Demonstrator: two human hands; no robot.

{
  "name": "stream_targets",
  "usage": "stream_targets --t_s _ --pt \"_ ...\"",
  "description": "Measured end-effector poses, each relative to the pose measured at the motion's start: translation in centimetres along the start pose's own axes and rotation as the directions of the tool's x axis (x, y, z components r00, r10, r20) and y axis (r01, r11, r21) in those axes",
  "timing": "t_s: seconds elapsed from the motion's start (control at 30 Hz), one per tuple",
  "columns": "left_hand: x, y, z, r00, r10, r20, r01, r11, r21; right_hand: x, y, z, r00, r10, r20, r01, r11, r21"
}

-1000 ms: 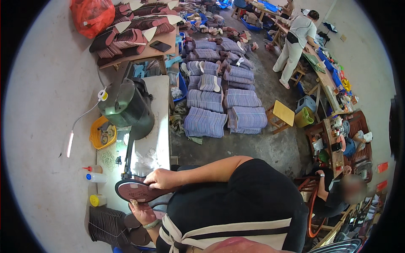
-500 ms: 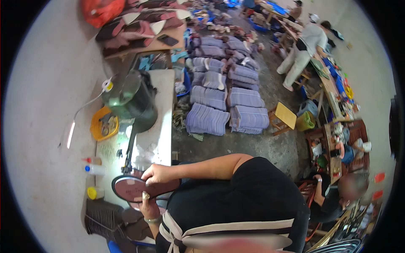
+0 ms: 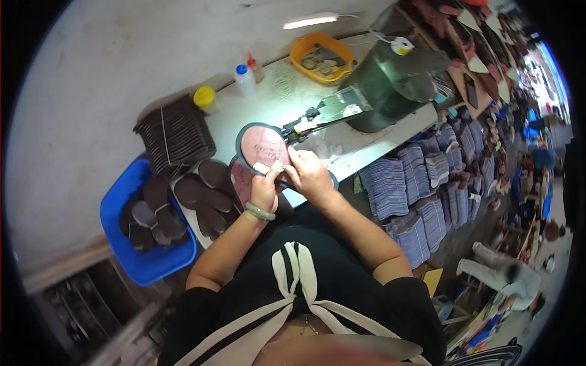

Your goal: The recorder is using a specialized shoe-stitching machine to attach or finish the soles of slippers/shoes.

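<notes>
Head view: both hands, left [image 3: 264, 190] and right [image 3: 310, 175], pinch the insole [image 3: 262, 145] just above them.

Both hands [image 3: 293, 180] gripping pink insole [image 3: 262, 145], perhaps under sewing machine [image 3: 390, 85]

A shoe-making workshop, plain as day. A green sewing machine [image 3: 390, 85] sits on a pale worktable [image 3: 293, 104] under a strip lamp [image 3: 310, 21]. Dark cut soles [image 3: 207, 195] spill off the table edge, more fill a blue bin [image 3: 146, 262], and a ribbed stack [image 3: 174, 134] stands beside them. Bundled grey-blue piles [image 3: 403, 201] cover the concrete floor. Over at the far right, another worker [image 3: 500, 274] bends at what looks like a cluttered bench.
</notes>
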State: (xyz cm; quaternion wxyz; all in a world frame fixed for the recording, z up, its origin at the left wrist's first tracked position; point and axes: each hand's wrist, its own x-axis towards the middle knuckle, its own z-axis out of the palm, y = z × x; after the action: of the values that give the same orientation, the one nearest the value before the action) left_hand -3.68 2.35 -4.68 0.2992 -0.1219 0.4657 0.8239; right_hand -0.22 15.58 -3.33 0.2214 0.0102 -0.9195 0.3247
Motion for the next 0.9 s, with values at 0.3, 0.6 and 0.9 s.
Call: stream_targets --t_s 0.3,0.6,0.9 --pt "7.6 0.5 2.4 0.88 0.475 -0.02 -0.398 0.758 0.517 4.5 2.7 -3.5 0.948 0.11 0.298 -0.045 0.975 -0.216" --pt "12.9 -2.5 3.4 0.856 0.491 -0.158 -0.327 0.753 0.571 4.0 7.0 -4.6 0.853 0.446 0.271 -0.515 0.802 0.303" --pt "14.7 0.8 3.9 0.936 0.267 -0.229 -0.044 0.734 0.677 1.1 6.6 -2.6 0.52 0.419 0.744 -0.773 -0.14 0.619"
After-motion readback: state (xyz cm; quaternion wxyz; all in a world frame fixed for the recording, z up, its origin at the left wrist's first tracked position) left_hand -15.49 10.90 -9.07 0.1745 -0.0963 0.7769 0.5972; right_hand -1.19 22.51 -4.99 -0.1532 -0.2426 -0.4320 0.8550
